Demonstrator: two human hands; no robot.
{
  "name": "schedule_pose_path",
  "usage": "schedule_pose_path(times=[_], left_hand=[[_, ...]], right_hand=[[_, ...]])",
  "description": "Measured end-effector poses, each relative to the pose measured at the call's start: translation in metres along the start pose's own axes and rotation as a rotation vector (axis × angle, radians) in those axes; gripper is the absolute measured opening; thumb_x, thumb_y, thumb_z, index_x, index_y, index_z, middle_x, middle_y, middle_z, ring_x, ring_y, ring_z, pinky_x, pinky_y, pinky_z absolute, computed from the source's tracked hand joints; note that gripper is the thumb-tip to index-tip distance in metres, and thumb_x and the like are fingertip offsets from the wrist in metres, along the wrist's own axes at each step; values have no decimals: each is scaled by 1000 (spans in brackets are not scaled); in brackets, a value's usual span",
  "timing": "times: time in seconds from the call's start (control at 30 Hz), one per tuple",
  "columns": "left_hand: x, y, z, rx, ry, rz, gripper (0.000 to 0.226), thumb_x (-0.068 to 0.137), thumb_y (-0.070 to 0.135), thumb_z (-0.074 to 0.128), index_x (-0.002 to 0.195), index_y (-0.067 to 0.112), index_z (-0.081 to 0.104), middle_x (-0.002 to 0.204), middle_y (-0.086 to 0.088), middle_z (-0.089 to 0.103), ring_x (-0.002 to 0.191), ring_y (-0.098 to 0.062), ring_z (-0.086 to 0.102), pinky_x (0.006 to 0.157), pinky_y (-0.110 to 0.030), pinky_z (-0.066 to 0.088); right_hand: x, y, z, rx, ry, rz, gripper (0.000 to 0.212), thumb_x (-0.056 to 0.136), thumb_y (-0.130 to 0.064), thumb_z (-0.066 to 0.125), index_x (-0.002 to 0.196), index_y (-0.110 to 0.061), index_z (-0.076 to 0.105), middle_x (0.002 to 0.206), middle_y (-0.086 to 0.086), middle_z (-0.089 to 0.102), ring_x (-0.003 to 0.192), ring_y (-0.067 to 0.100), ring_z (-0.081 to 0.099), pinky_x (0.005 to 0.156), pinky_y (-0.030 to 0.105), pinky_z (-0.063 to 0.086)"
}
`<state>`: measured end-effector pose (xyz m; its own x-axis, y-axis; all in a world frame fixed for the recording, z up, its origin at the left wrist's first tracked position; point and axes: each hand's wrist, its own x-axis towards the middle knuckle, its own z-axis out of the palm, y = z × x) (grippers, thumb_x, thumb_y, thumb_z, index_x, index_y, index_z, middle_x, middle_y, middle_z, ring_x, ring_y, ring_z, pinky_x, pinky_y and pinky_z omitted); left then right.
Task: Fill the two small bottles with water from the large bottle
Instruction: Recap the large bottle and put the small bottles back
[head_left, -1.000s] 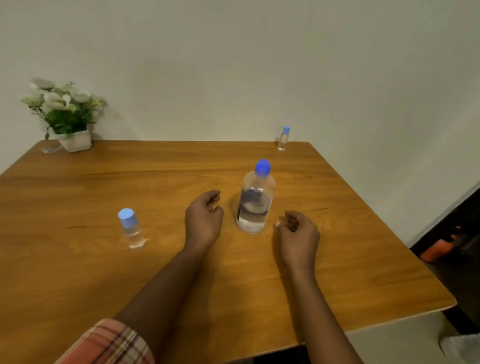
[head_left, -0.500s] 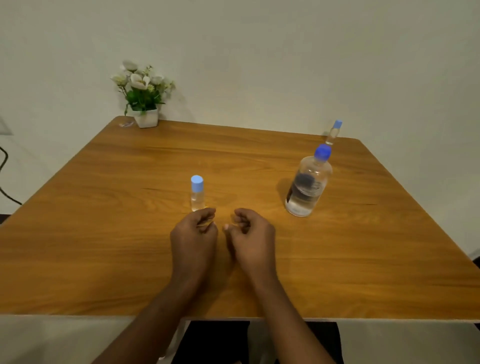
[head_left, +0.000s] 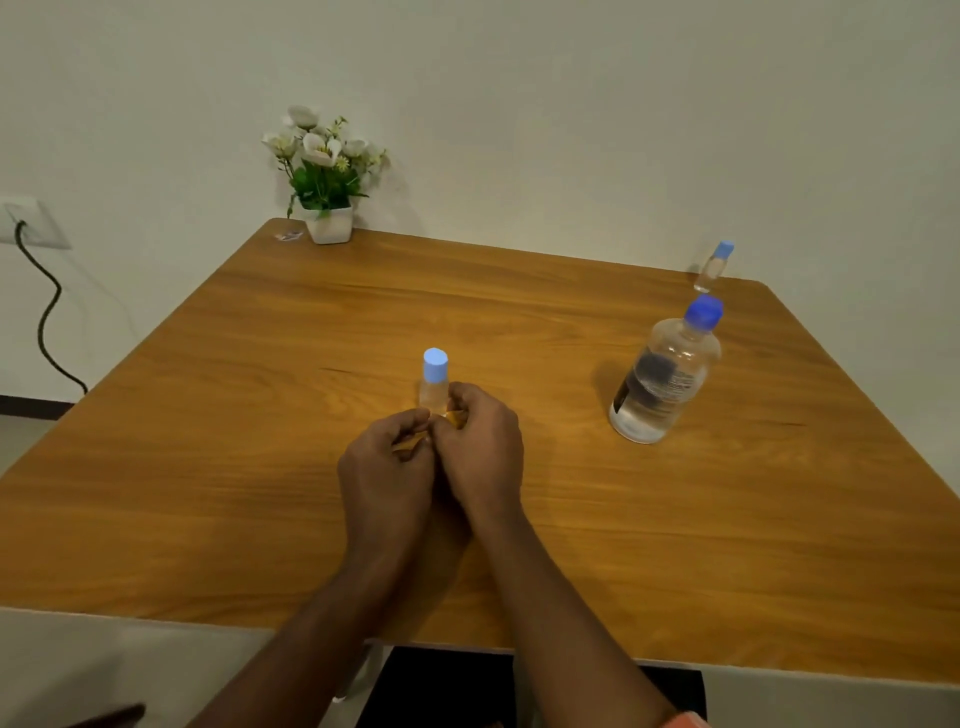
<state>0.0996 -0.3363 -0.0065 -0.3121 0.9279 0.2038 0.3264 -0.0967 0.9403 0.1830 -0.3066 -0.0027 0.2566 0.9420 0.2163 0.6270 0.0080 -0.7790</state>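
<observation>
**Both hands at the near small bottle**

Head cam: left hand (head_left: 387, 470) and right hand (head_left: 480, 449) have fingers curled round the base of the capped small bottle (head_left: 434, 382), mid-table (head_left: 208, 467). Big bottle (head_left: 665, 382) stands capped to the right, second small bottle (head_left: 716, 266) behind it.

clear small bottle (head_left: 433, 391) capped pale blue, clear large bottle (head_left: 661, 384) capped deeper blue with dark label, honey-brown wood-grain table (head_left: 260, 467), white-petalled green plant (head_left: 323, 171).

My hands (head_left: 431, 457) hide the near small bottle's (head_left: 434, 387) base; whether my fingers grip it, I cannot tell.
</observation>
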Motion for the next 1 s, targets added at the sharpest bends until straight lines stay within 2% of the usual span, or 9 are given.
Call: schedule_pose_path(times=[0.1, 0.23, 0.37, 0.43, 0.5, 0.63, 0.77, 0.9, 1.0], left_hand=[[-1, 0, 3, 4, -31, 10, 30, 84, 4, 64, 112, 13, 68, 106, 1, 70, 87, 4, 62, 74, -1, 44], [-4, 1, 7, 50, -76, 51, 34, 82, 2, 63, 114, 13, 67, 108, 1, 69, 95, -4, 64, 75, -1, 42], [-11, 5, 20, 73, -132, 88, 34, 82, 1, 63, 113, 14, 67, 109, 3, 68, 98, -6, 62, 74, 2, 40], [-13, 9, 30, 74, -161, 107, 33, 83, 2, 63, 114, 14, 67, 110, 2, 67, 99, -5, 61, 75, 0, 41], [-14, 12, 40, 76, -188, 123, 32, 84, 3, 63, 115, 12, 66, 112, 1, 67, 100, -6, 61, 79, -6, 42], [-5, 17, 65, 88, -225, 164, 33, 84, 4, 63, 116, 9, 66, 113, -4, 68, 102, -11, 62, 88, -24, 49], [14, 21, 100, 111, -257, 153, 33, 84, 5, 62, 117, 9, 66, 115, -4, 69, 99, -9, 62, 81, -15, 45], [40, 28, 138, 127, -292, 149, 32, 84, 4, 61, 115, 7, 67, 115, -6, 69, 106, -16, 63, 89, -19, 41], [61, 33, 168, 143, -321, 163, 33, 83, 3, 60, 115, 7, 67, 115, -7, 69, 107, -18, 63, 90, -21, 41]], right_hand=[[-4, 4, -6, 60, 17, 14, 21, 81, -22, 68, 102, -20, 69, 90, -9, 70, 83, 8, 63, 73, 36, 54], [-21, 20, -30, 111, 83, 40, 19, 79, -25, 74, 97, -23, 67, 87, -12, 66, 81, 4, 59, 73, 29, 53], [-42, 40, -70, 131, 161, 94, 25, 79, -26, 76, 90, -37, 57, 83, -21, 61, 81, -1, 58, 70, 22, 51], [-51, 53, -89, 158, 216, 135, 25, 79, -26, 78, 92, -37, 59, 85, -21, 62, 83, -1, 60, 69, 17, 49], [-55, 67, -107, 166, 288, 171, 23, 78, -25, 79, 96, -29, 66, 86, -18, 66, 82, 0, 61, 69, 16, 48], [-51, 97, -138, 184, 445, 238, 21, 77, -22, 80, 95, -20, 70, 81, -11, 69, 78, 3, 64, 65, 17, 48], [-29, 115, -156, 195, 533, 265, 16, 76, -19, 79, 90, -21, 70, 78, -12, 69, 75, 3, 65, 65, 20, 49], [13, 134, -167, 207, 544, 275, 16, 77, -19, 79, 91, -19, 72, 78, -11, 70, 74, 5, 65, 67, 25, 53], [53, 147, -174, 216, 509, 267, 16, 76, -19, 79, 90, -19, 72, 77, -11, 70, 71, 1, 65, 64, 19, 50]])
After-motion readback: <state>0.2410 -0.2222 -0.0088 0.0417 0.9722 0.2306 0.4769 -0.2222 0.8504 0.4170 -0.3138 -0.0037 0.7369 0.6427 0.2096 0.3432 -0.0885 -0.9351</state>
